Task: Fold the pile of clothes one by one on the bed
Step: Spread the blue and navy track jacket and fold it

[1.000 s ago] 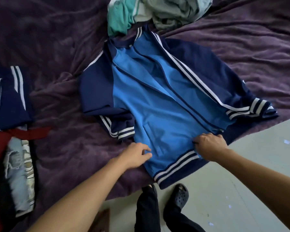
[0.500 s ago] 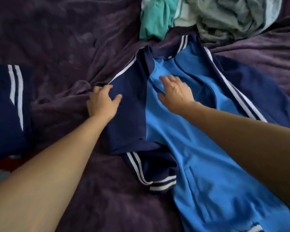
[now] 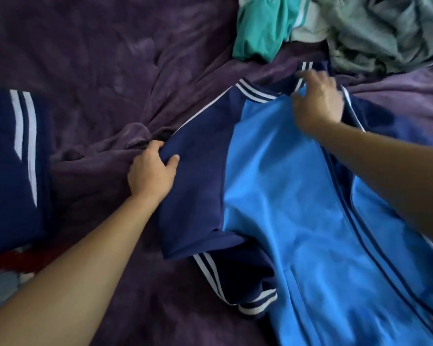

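Jacket [image 3: 285, 196]: bright blue front, navy sleeves, white stripes; spread front-up on the bed.
Bed [image 3: 110, 58]: purple blanket, creased, bunched just beside the left hand.
Left hand [image 3: 151, 171]: clamped on the jacket's navy shoulder edge, thumb on top, fingers tucked under the cloth.
Right hand [image 3: 318, 101]: at the striped collar [image 3: 256, 92], blurred; gripping or merely resting, cannot tell.
Near sleeve [image 3: 235, 278]: doubled back beside the blue front, striped cuff showing.
Pile [image 3: 348, 28]: teal and grey-green clothes, crumpled, just beyond the collar.
Navy garment [image 3: 8, 158]: white-striped, at the left edge, well apart from the jacket.
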`<state>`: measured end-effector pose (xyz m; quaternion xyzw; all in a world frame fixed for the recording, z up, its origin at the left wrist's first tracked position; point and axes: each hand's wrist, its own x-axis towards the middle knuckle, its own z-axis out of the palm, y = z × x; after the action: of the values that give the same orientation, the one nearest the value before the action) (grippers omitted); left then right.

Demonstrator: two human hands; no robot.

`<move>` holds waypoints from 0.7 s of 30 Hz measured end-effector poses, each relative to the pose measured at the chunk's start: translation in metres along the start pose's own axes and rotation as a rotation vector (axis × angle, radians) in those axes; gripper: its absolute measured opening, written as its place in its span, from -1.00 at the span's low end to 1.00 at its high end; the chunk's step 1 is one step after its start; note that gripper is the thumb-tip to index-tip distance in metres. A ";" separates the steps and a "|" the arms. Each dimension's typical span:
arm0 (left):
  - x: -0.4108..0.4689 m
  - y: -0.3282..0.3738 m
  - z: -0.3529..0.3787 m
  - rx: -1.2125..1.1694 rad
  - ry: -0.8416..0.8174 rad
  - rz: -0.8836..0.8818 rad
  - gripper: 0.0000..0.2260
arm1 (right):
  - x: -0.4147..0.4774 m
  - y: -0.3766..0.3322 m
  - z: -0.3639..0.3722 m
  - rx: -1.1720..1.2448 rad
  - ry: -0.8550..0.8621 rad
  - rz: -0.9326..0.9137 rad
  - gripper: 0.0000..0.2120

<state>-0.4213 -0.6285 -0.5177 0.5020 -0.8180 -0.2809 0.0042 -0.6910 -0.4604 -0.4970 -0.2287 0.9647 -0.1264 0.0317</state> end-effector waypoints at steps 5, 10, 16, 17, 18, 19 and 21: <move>-0.020 -0.007 0.004 -0.021 -0.015 -0.018 -0.58 | -0.084 0.027 0.048 -0.230 -0.493 -0.316 -0.39; -0.046 -0.017 -0.005 -0.188 -0.026 -0.111 -0.57 | -0.157 0.001 0.001 0.162 -0.047 -0.509 -0.59; -0.054 -0.003 -0.026 -0.439 0.046 -0.244 -0.63 | -0.314 0.028 -0.010 -0.082 -0.490 -1.028 -0.70; -0.052 0.004 -0.029 -0.462 0.053 -0.223 -0.71 | -0.315 0.036 -0.007 -0.053 -0.505 -0.964 -0.82; -0.051 0.014 -0.033 -0.465 0.052 -0.194 -0.78 | -0.313 0.040 -0.008 0.067 -0.505 -0.845 -0.84; -0.050 0.023 -0.036 -0.455 0.045 -0.170 -0.79 | -0.310 0.041 -0.016 0.272 -0.519 -0.660 -0.86; -0.046 0.039 -0.039 -0.464 0.000 -0.167 -0.77 | -0.300 0.042 -0.038 0.760 -0.647 -0.221 -0.84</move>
<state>-0.4190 -0.5953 -0.4541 0.5537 -0.6871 -0.4605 0.0962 -0.4454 -0.2809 -0.4702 -0.3291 0.7616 -0.3935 0.3961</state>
